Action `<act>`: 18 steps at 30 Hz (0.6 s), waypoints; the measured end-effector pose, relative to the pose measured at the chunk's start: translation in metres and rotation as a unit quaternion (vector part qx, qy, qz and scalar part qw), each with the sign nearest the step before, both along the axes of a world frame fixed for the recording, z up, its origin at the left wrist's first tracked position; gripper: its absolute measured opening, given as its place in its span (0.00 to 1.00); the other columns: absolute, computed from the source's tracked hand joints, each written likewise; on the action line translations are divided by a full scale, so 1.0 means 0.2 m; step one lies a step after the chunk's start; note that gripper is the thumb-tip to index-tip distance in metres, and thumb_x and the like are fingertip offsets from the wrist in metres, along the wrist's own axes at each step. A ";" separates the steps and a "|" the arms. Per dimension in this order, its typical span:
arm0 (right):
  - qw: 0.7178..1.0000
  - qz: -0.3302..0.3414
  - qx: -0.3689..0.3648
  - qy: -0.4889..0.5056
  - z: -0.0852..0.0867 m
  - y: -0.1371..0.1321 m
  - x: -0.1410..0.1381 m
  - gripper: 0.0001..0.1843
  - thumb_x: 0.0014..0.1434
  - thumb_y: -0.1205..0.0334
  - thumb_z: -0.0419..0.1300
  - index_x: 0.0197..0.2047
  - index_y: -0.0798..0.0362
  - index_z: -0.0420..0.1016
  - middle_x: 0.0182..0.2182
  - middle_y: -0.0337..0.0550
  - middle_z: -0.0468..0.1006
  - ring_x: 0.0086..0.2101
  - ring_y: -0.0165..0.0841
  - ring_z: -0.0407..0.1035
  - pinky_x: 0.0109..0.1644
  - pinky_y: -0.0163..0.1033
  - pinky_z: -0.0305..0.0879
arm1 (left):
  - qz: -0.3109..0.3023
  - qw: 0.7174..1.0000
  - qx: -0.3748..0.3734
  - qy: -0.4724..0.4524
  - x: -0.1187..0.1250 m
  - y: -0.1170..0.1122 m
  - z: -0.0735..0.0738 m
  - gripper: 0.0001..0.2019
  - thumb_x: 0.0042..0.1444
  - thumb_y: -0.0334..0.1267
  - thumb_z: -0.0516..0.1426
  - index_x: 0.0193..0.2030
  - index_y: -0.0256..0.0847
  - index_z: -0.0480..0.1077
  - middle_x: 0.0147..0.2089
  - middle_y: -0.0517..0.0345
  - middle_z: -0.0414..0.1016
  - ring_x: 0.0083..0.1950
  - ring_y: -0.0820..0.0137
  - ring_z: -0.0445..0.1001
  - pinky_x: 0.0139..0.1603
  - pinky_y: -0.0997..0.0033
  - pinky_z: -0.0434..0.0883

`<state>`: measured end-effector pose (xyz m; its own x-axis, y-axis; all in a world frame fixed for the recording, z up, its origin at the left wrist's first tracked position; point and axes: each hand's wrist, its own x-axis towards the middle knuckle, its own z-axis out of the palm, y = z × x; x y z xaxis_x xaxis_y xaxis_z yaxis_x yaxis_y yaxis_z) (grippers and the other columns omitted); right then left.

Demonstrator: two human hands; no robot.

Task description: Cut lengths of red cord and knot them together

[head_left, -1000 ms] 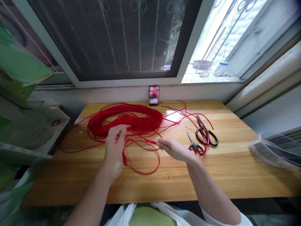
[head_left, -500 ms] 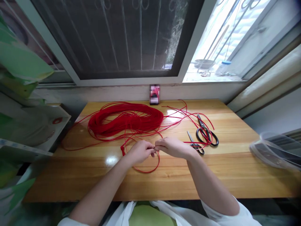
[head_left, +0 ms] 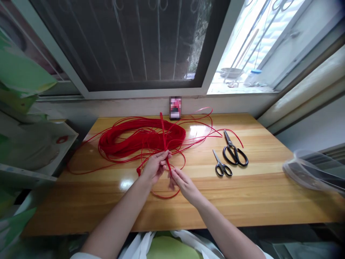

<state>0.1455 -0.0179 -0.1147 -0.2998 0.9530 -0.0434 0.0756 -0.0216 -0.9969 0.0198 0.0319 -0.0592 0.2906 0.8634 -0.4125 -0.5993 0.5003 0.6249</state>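
My left hand (head_left: 155, 167) pinches a red cord (head_left: 164, 135), whose doubled end stands up above the fingers. Lower down, my right hand (head_left: 184, 182) grips the same cord, with a short taut stretch between the two hands; some of its fingers are blurred. Behind them lies a large coil of red cord (head_left: 109, 144), loose strands trailing to both sides. A red knot (head_left: 138, 171) rests just left of my left hand. One strand curves on the table below my hands.
Small scissors (head_left: 220, 167) and larger black-handled scissors (head_left: 234, 153) lie on the wooden table (head_left: 258, 180) to the right. A phone-like object (head_left: 175, 108) leans on the wall at the back. A clear plastic container (head_left: 304, 171) stands at the right edge.
My right hand has moved down and toward me, while the left has turned upward. The cord now stands upright between them, and strands that lay over the scissors have been pulled off.
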 end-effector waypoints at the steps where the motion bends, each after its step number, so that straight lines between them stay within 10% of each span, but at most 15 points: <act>1: 1.000 -0.020 -0.004 -0.016 -0.02 -0.01 0.00 0.19 0.62 0.47 0.41 0.31 0.52 0.60 0.20 0.34 0.61 0.22 0.26 0.60 0.29 0.33 0.59 | 0.005 1.000 0.002 0.012 0.00 0.00 -0.02 0.05 0.47 0.30 0.60 0.31 0.31 0.73 0.28 0.58 0.71 0.16 0.89 0.56 0.15 0.89 0.59; 18: 0.953 0.104 0.115 -0.260 0.12 -0.07 0.17 0.15 0.64 0.58 0.41 0.28 0.52 0.58 0.23 0.34 0.60 0.25 0.27 0.54 0.29 0.32 0.51 | -0.043 0.982 0.102 0.151 -0.13 0.06 -0.04 0.11 0.45 0.38 0.61 0.33 0.31 0.73 0.26 0.61 0.64 0.21 0.84 0.57 0.18 0.85 0.57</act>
